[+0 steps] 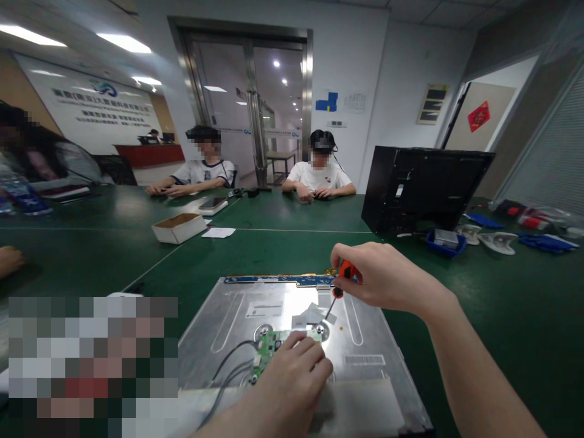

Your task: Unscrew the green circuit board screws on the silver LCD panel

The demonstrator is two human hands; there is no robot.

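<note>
My right hand (376,277) is closed around the orange and black handle of a screwdriver (347,274). Its thin shaft slants down and left, the tip near a round screw mount at the upper right corner of a green circuit board (269,345). Over that board lies my left hand (298,371), fingers curled and pressed together on it, covering much of it; the fingertips are hidden. Beneath both is a flat silver display panel (365,380), with dark cables (228,371) running from the board's left side. A blue circuit strip (274,280) lines the panel's far edge.
Beyond the panel on the green table (274,252) stand a white box (179,229) and a black monitor housing (424,188). A blue tray (446,241) and blue gloves (547,242) lie at right. Two people (319,176) sit opposite; others are at left.
</note>
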